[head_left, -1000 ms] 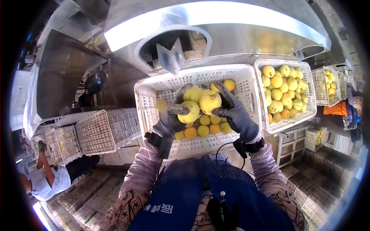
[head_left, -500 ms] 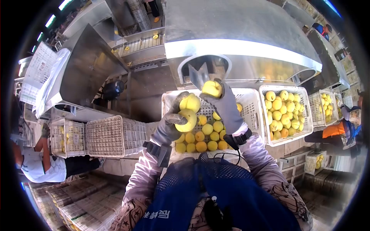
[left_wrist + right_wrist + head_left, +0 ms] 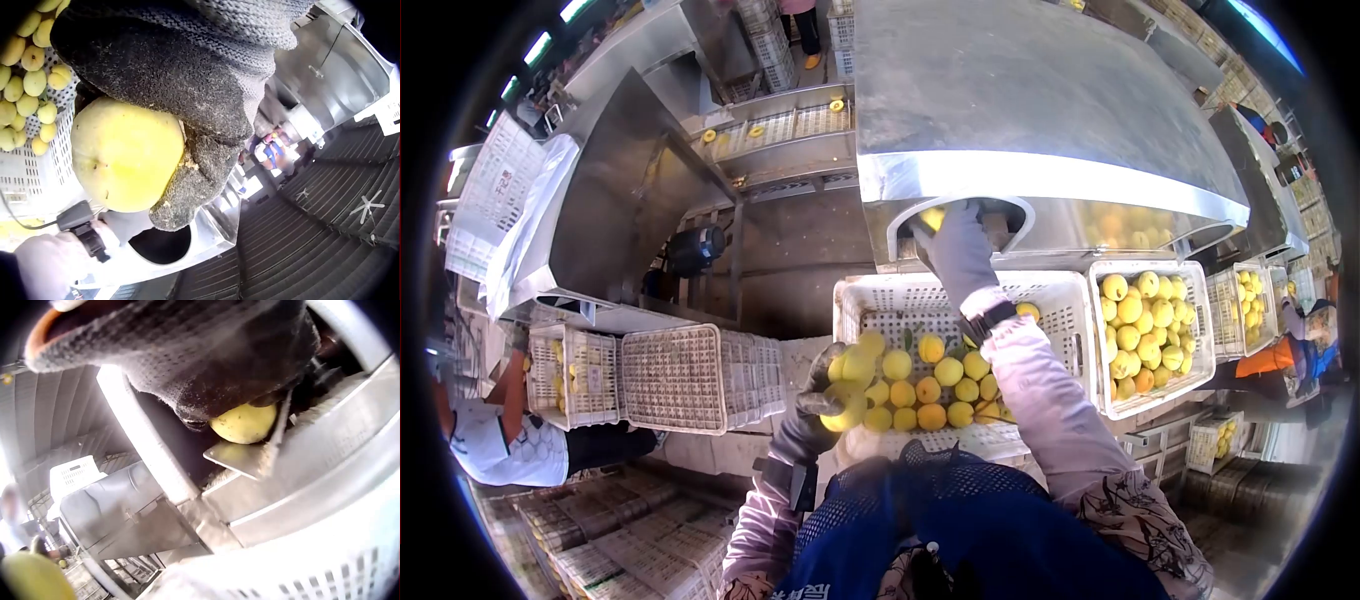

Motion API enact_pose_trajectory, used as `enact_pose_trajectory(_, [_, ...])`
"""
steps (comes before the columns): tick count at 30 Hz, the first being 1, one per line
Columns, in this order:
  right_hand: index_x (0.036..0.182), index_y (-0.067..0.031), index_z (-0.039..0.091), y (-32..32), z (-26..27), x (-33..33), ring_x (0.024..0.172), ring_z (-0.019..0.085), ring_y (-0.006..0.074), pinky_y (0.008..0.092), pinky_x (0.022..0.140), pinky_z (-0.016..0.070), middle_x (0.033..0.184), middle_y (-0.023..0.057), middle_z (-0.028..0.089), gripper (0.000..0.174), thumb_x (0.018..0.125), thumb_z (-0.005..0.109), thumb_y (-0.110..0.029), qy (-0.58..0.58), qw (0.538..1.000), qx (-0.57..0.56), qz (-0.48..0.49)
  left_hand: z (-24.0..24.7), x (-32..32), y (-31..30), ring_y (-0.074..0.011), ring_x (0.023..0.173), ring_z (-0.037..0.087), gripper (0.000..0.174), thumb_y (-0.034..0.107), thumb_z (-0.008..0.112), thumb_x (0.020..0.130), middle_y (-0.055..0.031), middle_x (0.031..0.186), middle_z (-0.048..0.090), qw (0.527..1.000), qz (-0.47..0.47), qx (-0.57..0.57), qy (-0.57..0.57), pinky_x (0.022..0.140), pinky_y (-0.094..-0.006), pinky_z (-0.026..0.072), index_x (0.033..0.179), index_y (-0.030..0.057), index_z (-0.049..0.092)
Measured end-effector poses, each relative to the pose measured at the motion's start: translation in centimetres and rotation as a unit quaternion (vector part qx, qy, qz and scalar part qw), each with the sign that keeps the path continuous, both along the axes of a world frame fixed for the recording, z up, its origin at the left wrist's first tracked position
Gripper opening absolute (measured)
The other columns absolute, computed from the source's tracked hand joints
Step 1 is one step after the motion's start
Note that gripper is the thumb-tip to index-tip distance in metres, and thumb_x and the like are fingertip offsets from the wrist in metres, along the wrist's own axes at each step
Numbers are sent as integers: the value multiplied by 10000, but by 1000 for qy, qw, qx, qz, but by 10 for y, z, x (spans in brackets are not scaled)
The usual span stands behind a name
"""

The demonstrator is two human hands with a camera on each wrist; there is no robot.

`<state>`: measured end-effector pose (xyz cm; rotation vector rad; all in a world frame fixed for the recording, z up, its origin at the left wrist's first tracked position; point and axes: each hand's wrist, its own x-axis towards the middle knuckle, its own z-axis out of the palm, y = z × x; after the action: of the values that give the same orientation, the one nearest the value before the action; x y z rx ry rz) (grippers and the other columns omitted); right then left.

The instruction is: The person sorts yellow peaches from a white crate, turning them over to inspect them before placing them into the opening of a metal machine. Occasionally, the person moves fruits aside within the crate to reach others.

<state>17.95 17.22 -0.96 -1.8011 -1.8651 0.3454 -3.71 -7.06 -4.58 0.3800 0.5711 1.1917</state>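
Observation:
My gloved left hand [image 3: 805,425] holds two yellow peaches, an upper one [image 3: 853,366] and a lower one [image 3: 846,411], at the left side of a white crate [image 3: 855,292]. In the left wrist view, the thumb curls against one peach [image 3: 125,156]. Reaching forward, my gloved right hand [image 3: 960,250] is at the arched opening of a steel machine [image 3: 1040,110]. Its fingers cover the top of another peach [image 3: 245,425], which sits right at an angled metal plate [image 3: 240,457] inside that opening. Several peaches [image 3: 948,371] lie in the crate below.
On the right stands a second white crate [image 3: 1097,310] full of peaches. Stacked crates [image 3: 670,370] are at the left, near a person in a white shirt [image 3: 515,440]. A conveyor [image 3: 785,128] with a few fruit pieces runs behind, past a dark motor [image 3: 697,250].
My right hand has moved from over the crate forward into the machine's opening with a peach. My left hand has drawn back to the crate's left side, still holding two peaches.

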Motion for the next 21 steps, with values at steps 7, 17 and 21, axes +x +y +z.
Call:
enact_pose_trajectory(7, [1427, -15, 541, -24, 53, 36, 1026, 706, 325, 431, 864, 554, 1185, 227, 688, 575, 964, 730, -299, 144, 971, -143, 124, 11, -1, 11, -277, 1329, 568, 686, 29, 666, 896, -153, 1501, 552, 998, -35, 44, 38, 1108, -367, 504, 1551, 102, 473])
enact_pose_trajectory(17, [1529, -32, 474, -139, 49, 32, 1215, 619, 250, 351, 1052, 505, 1415, 153, 607, 745, 874, 820, -112, 420, 819, -322, 224, -12, -17, 54, -242, 1243, 641, 254, 197, 648, 1025, -228, 1454, 580, 918, -84, 249, 296, 1033, -320, 542, 1143, -25, 687])
enact_pose_trajectory(21, [1522, 3, 467, -142, 65, 46, 1201, 636, 242, 342, 1059, 492, 1385, 152, 625, 683, 953, 765, -229, 447, 810, -297, 236, 36, 2, 64, -217, 1272, 616, 429, 316, 534, 1098, -185, 1452, 593, 915, -120, 243, 299, 1073, -324, 507, 1316, -42, 620])
